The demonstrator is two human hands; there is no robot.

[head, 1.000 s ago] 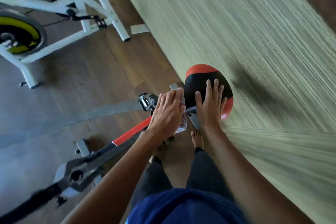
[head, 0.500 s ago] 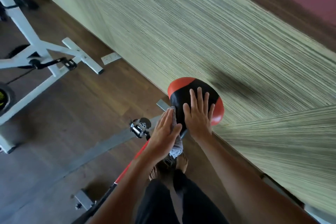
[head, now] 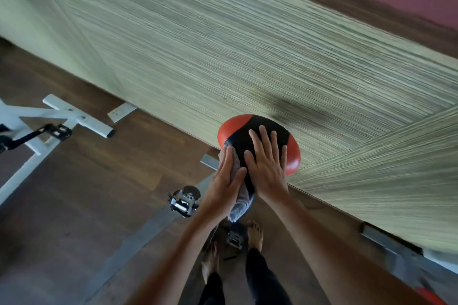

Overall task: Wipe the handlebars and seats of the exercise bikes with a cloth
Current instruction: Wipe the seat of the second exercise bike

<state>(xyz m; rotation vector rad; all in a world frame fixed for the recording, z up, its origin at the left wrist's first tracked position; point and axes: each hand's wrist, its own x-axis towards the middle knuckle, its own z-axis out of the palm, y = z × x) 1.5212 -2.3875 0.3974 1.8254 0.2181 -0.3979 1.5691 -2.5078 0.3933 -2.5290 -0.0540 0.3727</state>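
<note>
Grey cloth [head: 240, 203] is pressed against the black-and-red bike seat [head: 239, 142] under the flat left hand [head: 224, 181]; the right hand [head: 266, 171] lies flat on top.

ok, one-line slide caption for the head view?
Left hand presses a grey cloth against the side of a red-and-black bike seat while the right hand lies flat on top.

No text, label, brand, number or sign can be read anywhere in this view.
</note>
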